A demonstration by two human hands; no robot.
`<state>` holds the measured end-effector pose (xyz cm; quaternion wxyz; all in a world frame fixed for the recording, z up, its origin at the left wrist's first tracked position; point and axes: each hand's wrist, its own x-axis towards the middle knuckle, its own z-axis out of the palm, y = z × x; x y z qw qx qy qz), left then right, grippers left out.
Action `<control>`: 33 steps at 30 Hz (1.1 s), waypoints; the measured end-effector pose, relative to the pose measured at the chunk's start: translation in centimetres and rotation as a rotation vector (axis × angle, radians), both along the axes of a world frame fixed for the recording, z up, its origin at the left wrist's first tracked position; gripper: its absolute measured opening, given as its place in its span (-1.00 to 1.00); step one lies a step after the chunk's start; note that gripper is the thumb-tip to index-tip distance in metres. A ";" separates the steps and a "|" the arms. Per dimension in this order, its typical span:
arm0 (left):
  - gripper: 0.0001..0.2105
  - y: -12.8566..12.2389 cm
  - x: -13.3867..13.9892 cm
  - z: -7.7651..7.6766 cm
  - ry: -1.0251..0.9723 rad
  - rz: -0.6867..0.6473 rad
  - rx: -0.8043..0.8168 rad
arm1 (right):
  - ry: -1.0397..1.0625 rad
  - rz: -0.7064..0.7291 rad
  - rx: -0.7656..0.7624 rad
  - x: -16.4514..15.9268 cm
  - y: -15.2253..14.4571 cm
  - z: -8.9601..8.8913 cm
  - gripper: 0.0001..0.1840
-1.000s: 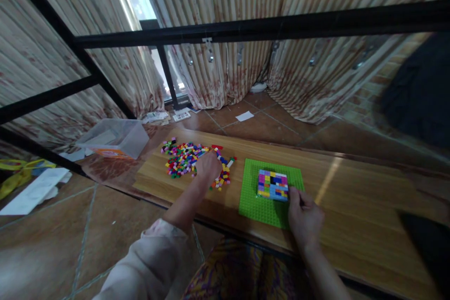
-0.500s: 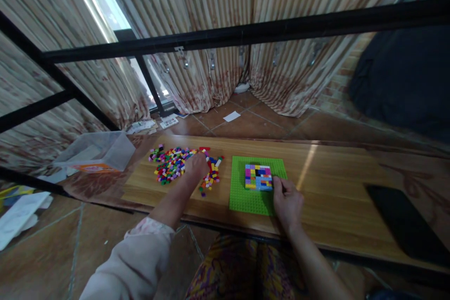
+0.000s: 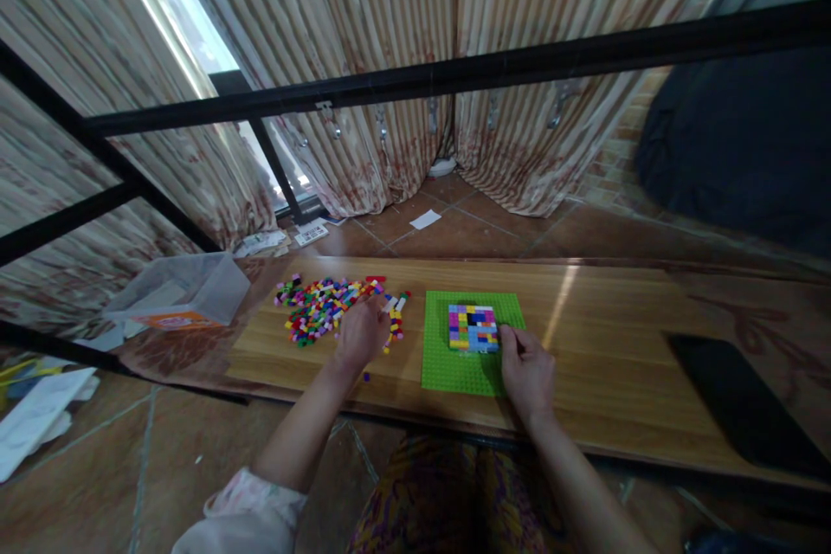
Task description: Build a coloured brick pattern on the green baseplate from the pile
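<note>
My left hand (image 3: pixel 364 331) is over the right part of a pile of small coloured toy bricks (image 3: pixel 318 305), its fingers bent together among them. A white brick (image 3: pixel 389 305) shows by its fingertips; whether it is held I cannot tell. On a green baseplate (image 3: pixel 441 372) sits a low square block of joined bricks (image 3: pixel 462 338) in many colours, with a dark gap near its middle. My right hand (image 3: pixel 529 368) rests at the plate's right side, thumb and fingers pinched against the block's right edge. Whatever is between those fingers is hidden.
A wooden board (image 3: pixel 603 346) bears everything. At its right lies a flat black object (image 3: pixel 740 402). A clear plastic box (image 3: pixel 217 286) with an orange label stands to the left. One small dark brick (image 3: pixel 367 377) lies near the front edge. A black metal rail (image 3: pixel 402 86) crosses behind.
My left hand has shifted slightly down and toward me within the pile. A dark brick has slid nearer the front edge. My right hand stays beside the block; the view has tilted a little.
</note>
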<state>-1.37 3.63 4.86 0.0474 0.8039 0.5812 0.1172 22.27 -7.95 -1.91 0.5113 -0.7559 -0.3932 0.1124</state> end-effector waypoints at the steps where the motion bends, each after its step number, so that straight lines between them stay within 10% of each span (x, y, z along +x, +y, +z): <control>1: -0.80 -0.8 0.3 -0.1 -0.051 -0.027 -0.006 | 0.011 0.001 0.003 0.0 0.0 0.0 -0.47; 10: -0.81 -5.4 5.2 -1.7 -0.603 -0.268 -0.076 | 0.047 0.022 0.022 0.3 -0.2 -0.1 -0.52; 33: -0.75 -6.6 7.9 -3.0 -0.776 -0.361 -0.032 | 0.142 0.019 0.095 0.5 -0.2 -0.2 -0.53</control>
